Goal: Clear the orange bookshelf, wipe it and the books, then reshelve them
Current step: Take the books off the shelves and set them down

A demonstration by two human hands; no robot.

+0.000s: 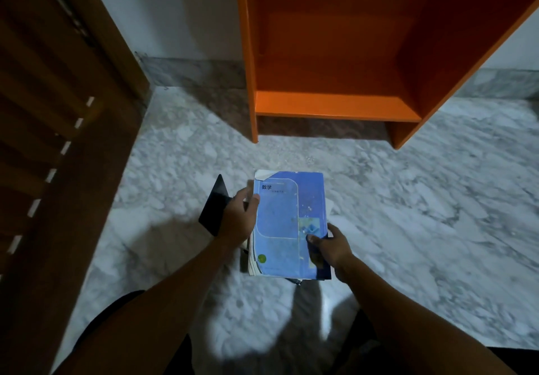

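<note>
A grey marbled floor (408, 229) is seen. The orange bookshelf (335, 106) is stood on it by the wall.

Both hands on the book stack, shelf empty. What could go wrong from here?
1. The stack of books is uneven, with edges sticking out below the blue book; lower ones may slip as the left hand and right hand grip only its sides.
2. The dark object beside the left hand could get knocked.
3. Dim light may hide dust in the orange bookshelf.
</note>
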